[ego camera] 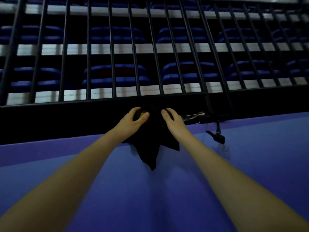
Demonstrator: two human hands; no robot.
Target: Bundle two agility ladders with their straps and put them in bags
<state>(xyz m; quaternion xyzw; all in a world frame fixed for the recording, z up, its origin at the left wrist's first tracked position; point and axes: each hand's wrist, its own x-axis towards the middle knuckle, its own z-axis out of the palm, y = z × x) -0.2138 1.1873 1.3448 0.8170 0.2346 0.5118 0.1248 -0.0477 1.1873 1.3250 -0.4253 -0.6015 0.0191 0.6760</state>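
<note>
Fig.: bagging stage, prob. about midway. Left hand (136,118) & right hand (170,119), fingers curled, grip the mouth of a black bag (150,148) at the far edge of the blue floor (150,198). A yellow bit of ladder (143,114) shows under the left thumb. Judged: 1st ladder nearly bagged; 2nd unconfirmed. To the right: loose strap bundle (194,116), black clip (217,136). Railing (113,64) close behind limits reach.

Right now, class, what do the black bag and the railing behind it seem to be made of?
The black bag: apparently soft matte fabric, hanging in limp pointed folds. The railing: probably painted metal, judging by thin, straight, rigid black bars with faint sheen.
</note>
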